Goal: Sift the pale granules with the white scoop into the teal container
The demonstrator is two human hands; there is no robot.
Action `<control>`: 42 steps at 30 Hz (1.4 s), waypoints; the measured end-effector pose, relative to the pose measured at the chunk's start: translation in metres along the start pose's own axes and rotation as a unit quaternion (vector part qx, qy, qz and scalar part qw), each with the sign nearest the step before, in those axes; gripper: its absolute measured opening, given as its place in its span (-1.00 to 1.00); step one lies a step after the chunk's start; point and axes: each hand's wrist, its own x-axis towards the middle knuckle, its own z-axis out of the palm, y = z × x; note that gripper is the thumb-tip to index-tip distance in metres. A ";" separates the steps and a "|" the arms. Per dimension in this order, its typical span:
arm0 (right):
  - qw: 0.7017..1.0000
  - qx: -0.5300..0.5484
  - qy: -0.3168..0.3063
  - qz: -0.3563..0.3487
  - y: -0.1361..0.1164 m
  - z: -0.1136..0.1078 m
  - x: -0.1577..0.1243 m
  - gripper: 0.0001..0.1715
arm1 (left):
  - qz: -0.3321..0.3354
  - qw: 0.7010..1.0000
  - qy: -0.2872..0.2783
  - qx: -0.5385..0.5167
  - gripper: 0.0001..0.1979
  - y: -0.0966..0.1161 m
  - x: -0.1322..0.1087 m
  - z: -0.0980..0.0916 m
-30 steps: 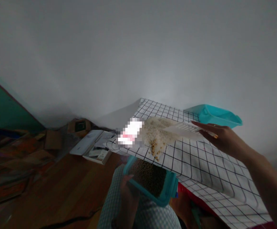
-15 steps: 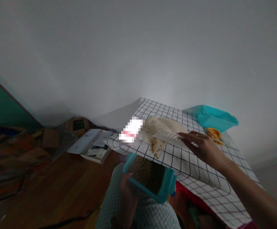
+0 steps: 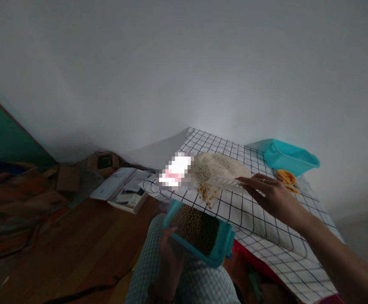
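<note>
In my right hand [image 3: 268, 194] is a flat white slotted spatula [image 3: 223, 182], its blade reaching over a pale heap of grain [image 3: 218, 164]. Loose yellow-brown beans [image 3: 207, 195] lie at the heap's front edge, close to the blade. My left hand [image 3: 170, 245] is closed around the near left rim of a teal plastic bin [image 3: 217, 259], which sits at my lap just below the table edge. Inside the bin are brown beans [image 3: 190, 221] on one side and darker green ones [image 3: 209, 236] on the other.
A white cloth with black grid lines [image 3: 243, 211] covers the table. Toward the back right stand a turquoise basin [image 3: 290, 156] and a yellow cloth [image 3: 285, 177]. A bright blurred-out rectangle [image 3: 175, 169] lies left of the heap. An opened white box [image 3: 128, 196] and cardboard boxes [image 3: 68, 179] are on the floor.
The spatula's blade has tilted and shifted slightly lower against the heap. My left hand and the bin stay nearly in place; the whole view has moved a little.
</note>
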 end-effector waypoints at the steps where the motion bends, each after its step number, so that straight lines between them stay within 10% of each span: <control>1: 1.000 -0.002 0.000 -0.002 0.001 0.001 0.001 -0.57 | 0.002 1.000 0.000 0.002 -0.76 0.000 0.000 0.000; 28: 0.997 0.043 -0.046 -0.043 -0.014 0.001 0.013 -0.58 | 0.011 1.000 -0.013 0.009 -0.74 0.000 0.000 -0.001; 34: 0.997 0.071 -0.008 0.037 -0.005 -0.015 -0.008 -0.62 | 0.022 0.999 -0.024 0.021 -0.71 -0.002 0.004 -0.004; 42: 0.946 0.268 -0.142 0.111 0.036 -0.002 0.012 -0.57 | 0.016 1.000 -0.023 0.010 -0.71 -0.003 0.008 -0.009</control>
